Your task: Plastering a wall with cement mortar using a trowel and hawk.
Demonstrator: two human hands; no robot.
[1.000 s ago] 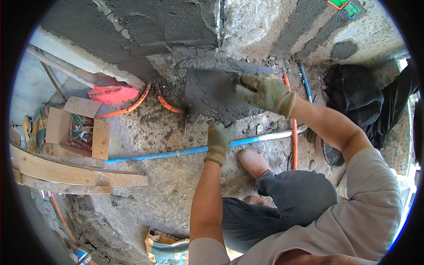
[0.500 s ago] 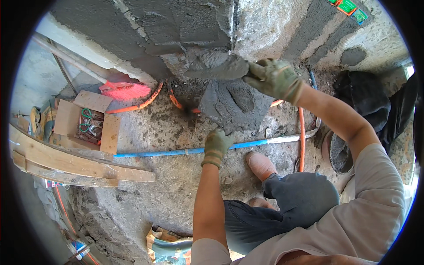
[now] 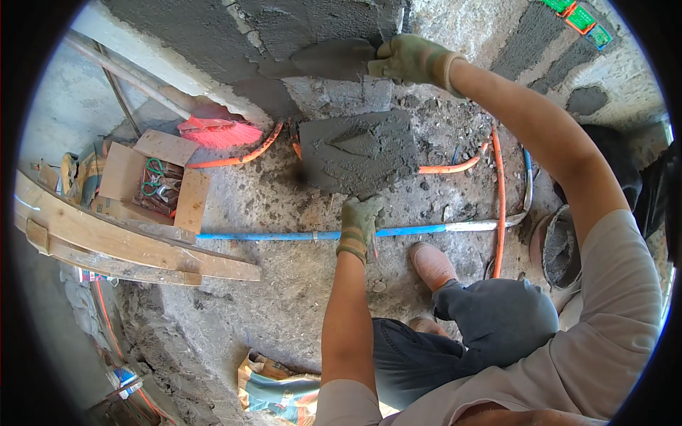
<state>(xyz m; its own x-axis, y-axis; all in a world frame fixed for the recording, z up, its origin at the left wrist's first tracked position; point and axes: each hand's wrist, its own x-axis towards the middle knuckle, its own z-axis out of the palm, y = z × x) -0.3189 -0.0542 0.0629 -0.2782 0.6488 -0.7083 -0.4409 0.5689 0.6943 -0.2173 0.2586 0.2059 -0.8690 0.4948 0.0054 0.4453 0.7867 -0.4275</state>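
Gloved in green, my left hand (image 3: 361,220) is closed at the near edge of a plasterer's hawk (image 3: 314,142); its handle is mostly hidden. Wet grey mortar (image 3: 380,153) lies in a ridged heap on the board. Up at the wall, my gloved right hand (image 3: 419,60) grips a plastering trowel (image 3: 334,59), whose blade lies against the fresh mortar coat (image 3: 320,21). The trowel's handle is wrapped in my fingers. Below the blade, a strip of the wall's lower edge shows rough and paler.
An open cardboard box (image 3: 190,202) with green-handled tools stands left, near a red broom (image 3: 220,133) and wooden planks (image 3: 128,245). A blue pipe (image 3: 284,236) and orange conduits (image 3: 499,206) cross the dirty floor. A mortar bucket (image 3: 561,248) stands right, a bag (image 3: 280,390) near me.
My right hand has moved up and the trowel now lies on the wall; before, it was over the hawk, loaded with mortar. The hawk has shifted slightly left and sits clear below the trowel.
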